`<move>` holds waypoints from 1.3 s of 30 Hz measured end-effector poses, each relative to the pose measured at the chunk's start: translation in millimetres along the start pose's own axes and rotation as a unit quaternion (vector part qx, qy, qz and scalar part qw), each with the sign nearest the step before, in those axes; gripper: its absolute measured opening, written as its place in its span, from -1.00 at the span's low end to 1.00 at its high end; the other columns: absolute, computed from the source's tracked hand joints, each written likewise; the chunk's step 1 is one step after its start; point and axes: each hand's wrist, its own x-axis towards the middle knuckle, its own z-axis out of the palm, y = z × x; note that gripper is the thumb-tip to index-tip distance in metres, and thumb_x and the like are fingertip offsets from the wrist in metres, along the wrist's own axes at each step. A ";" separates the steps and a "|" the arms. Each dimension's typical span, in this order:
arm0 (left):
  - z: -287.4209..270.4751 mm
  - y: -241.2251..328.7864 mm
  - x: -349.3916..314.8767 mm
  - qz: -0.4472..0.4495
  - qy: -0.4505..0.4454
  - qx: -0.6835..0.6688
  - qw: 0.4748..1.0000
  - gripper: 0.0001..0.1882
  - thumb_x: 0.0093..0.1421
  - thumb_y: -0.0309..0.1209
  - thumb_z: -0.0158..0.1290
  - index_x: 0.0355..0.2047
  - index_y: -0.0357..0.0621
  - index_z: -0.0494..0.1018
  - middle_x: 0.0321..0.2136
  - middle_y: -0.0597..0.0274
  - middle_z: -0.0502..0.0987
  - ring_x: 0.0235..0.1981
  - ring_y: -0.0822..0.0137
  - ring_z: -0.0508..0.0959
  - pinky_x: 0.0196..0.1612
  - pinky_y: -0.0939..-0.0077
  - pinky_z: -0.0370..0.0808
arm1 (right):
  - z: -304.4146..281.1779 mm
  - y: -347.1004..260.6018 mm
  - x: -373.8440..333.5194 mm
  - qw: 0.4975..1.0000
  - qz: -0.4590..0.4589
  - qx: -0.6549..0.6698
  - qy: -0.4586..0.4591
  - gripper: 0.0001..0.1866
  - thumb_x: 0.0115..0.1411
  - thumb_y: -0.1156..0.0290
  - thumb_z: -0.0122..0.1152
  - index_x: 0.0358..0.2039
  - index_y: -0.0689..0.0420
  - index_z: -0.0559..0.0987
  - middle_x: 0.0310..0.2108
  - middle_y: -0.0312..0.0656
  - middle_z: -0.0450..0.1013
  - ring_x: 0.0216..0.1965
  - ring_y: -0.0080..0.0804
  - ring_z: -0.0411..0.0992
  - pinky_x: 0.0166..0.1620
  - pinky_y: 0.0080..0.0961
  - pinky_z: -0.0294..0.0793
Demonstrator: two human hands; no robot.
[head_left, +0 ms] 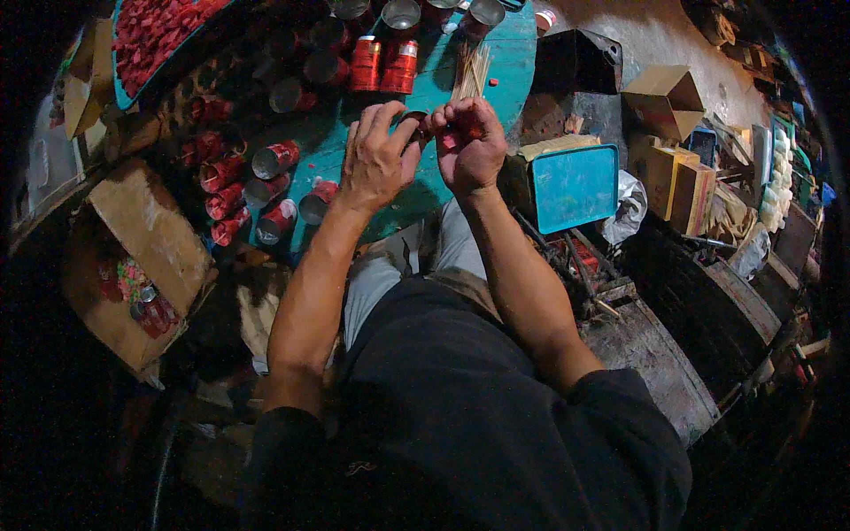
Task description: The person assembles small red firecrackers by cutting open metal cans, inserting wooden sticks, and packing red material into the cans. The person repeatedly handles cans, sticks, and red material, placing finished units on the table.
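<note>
Over the near edge of a teal table point(425, 196), my two hands nearly meet. My left hand point(379, 161) has its fingers bent, closed near a small dark reddish round thing point(418, 124) that is mostly hidden. Turned palm up, my right hand point(472, 150) curls its fingers round a small red lump point(451, 139). Just beyond stand two red cans point(382, 67). A bundle of thin wooden sticks point(471, 73) lies past my right hand. Left of my left hand, several red-wrapped metal cans lie on their sides, one of them a red can point(275, 159).
Red chunks fill a teal-rimmed tray point(119, 66) at the far left. Open metal cans point(400, 15) line the back. A cardboard box point(150, 208) stands at the left. To the right are a blue tray point(575, 188), an open carton point(664, 99) and dark metal equipment point(651, 350).
</note>
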 end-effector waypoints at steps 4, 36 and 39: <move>-4.2 2.9 5.5 0.006 -0.037 0.020 0.999 -0.69 0.09 -0.45 0.28 -0.12 -0.17 0.62 0.04 0.00 0.50 0.06 -0.05 0.50 0.11 0.08 0.48 | 7.1 1.3 1.8 1.000 -0.014 0.017 0.016 -0.73 0.42 0.24 0.04 -0.31 0.20 0.48 -0.44 -0.12 0.43 -0.37 -0.24 0.44 -0.26 -0.36 0.46; 9.6 -12.2 18.8 -0.003 0.011 -0.058 0.998 -0.77 0.06 -0.61 0.20 -0.22 -0.29 0.61 0.00 -0.01 0.55 0.00 -0.05 0.56 0.08 0.14 0.53 | 7.9 12.2 1.7 0.986 -0.128 -0.102 0.000 -0.67 0.51 0.27 -0.14 -0.27 0.25 0.48 -0.29 0.03 0.54 -0.18 -0.07 0.55 -0.14 -0.15 0.58; 9.6 -11.3 15.3 -0.003 0.030 -0.055 0.998 -0.75 0.05 -0.62 0.22 -0.21 -0.29 0.62 0.00 0.00 0.54 -0.01 -0.04 0.56 0.08 0.14 0.54 | 6.5 12.8 2.5 0.992 -0.098 -0.076 -0.018 -0.70 0.51 0.29 -0.13 -0.25 0.24 0.46 -0.29 0.03 0.54 -0.19 -0.07 0.55 -0.12 -0.14 0.58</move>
